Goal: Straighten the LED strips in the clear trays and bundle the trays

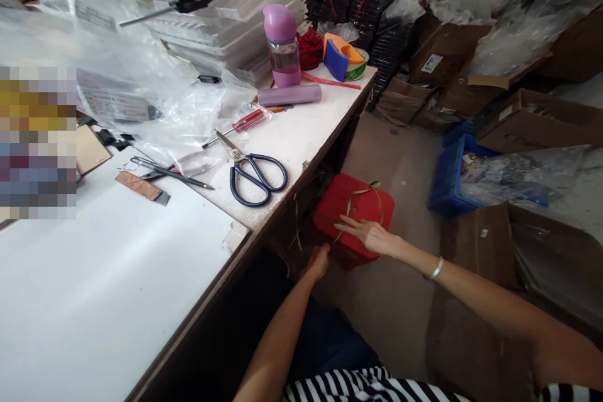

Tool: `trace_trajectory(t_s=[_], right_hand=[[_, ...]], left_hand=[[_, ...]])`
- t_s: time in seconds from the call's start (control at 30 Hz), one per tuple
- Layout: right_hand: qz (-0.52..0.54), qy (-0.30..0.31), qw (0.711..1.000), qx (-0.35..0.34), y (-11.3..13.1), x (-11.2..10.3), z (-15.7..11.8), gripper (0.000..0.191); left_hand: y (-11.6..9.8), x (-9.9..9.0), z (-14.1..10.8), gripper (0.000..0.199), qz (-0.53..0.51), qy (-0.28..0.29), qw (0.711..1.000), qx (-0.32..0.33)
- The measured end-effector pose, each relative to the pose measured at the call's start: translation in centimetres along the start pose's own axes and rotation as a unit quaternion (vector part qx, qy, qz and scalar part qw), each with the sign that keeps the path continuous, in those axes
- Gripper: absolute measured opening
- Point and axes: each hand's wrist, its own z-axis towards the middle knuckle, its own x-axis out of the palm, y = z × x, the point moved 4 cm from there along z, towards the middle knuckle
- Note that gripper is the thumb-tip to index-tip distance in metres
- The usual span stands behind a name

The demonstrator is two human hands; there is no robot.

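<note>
Beside the table edge, low down, stands a red stool (336,198). A thin green strap (349,201) lies in loops across its seat, and a stretch of it hangs to the left near the table. My left hand (319,262) is closed at the stool's near edge, with the strap running from its fingers. Over the seat my right hand (372,237) reaches in from the right, its fingers stretched out and close to the strap. Whether those fingers touch the strap I cannot tell.
On the white table (141,276) lie scissors (259,174), a red screwdriver (248,119), a purple bottle (282,47) and a tape dispenser (342,56). Plastic bags (155,88) cover its far left. A blue crate (443,179) and cardboard boxes (475,248) stand on the right.
</note>
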Motion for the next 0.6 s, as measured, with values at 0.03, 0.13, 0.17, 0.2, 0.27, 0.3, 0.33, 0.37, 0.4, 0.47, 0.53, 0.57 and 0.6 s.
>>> trace_trajectory(t_s=[0.03,0.13,0.17,0.2,0.27,0.3,0.33,0.37,0.4,0.47,0.53,0.57,0.6], right_hand=[[0.023,-0.017,0.999,0.032,-0.4,0.7,-1.7,0.068],[0.081,-0.049,0.972,0.216,-3.0,4.0,-7.5,0.057],[0.086,-0.043,0.961,0.258,-3.5,5.3,-9.2,0.05],[0.09,-0.033,0.954,0.285,-3.8,6.6,-10.8,0.044],[0.099,-0.009,0.949,0.301,-3.6,8.8,-12.7,0.034],[0.107,-0.001,0.948,0.3,-3.2,9.6,-13.0,0.03],[0.114,0.003,0.948,0.297,-2.7,10.1,-13.0,0.028],[0.12,0.002,0.949,0.293,-2.3,10.2,-12.6,0.027],[0.124,-0.004,0.949,0.288,-1.9,10.1,-11.9,0.028],[0.125,-0.022,0.951,0.281,-1.5,9.3,-10.3,0.03],[0.122,-0.043,0.952,0.278,-1.7,8.2,-9.1,0.032],[0.121,-0.051,0.951,0.28,-2.0,7.6,-8.7,0.033],[0.12,-0.059,0.95,0.283,-2.4,7.2,-8.5,0.034]], left_hand=[[0.0,0.0,0.2,0.033,-0.003,0.007,1.0,0.0],[-0.2,0.4,0.8,0.033,-0.026,0.035,0.999,-0.007],[-0.3,0.8,0.9,0.033,-0.038,0.05,0.998,-0.011],[-0.5,1.3,0.8,0.032,-0.051,0.071,0.996,-0.015],[-1.1,2.8,0.4,0.031,-0.08,0.133,0.988,-0.027],[-1.5,3.6,0.1,0.029,-0.096,0.169,0.98,-0.034],[-1.8,4.3,-0.3,0.028,-0.113,0.204,0.972,-0.04],[-2.2,4.9,-0.6,0.027,-0.133,0.231,0.963,-0.044],[-2.4,5.3,-0.8,0.027,-0.154,0.246,0.956,-0.047],[-2.8,5.2,-0.8,0.031,-0.204,0.242,0.947,-0.047],[-2.7,4.5,-0.3,0.035,-0.253,0.212,0.943,-0.045],[-2.5,4.1,0.0,0.037,-0.274,0.194,0.941,-0.046],[-2.2,3.7,0.2,0.037,-0.291,0.179,0.938,-0.05]])
